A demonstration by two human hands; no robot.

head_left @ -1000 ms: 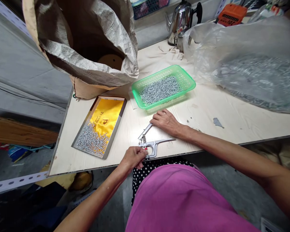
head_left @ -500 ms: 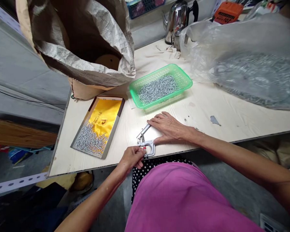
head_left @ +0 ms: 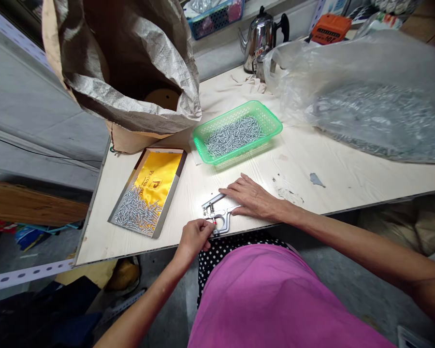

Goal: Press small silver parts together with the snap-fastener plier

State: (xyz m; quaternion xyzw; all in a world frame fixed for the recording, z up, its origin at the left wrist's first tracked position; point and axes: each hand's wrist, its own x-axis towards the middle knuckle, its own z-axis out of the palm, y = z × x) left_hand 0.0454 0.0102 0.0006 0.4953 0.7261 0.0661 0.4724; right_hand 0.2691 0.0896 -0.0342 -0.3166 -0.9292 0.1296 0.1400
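Left hand nearest, fingertips pressed together at the hand press (what they pinch, too small to tell); press lies at the table's front edge. Right hand spread across its parted handles, thumb on the lower. Beyond: shallow tray of metal pins at left, green basket of similar pins, then steel kettle.
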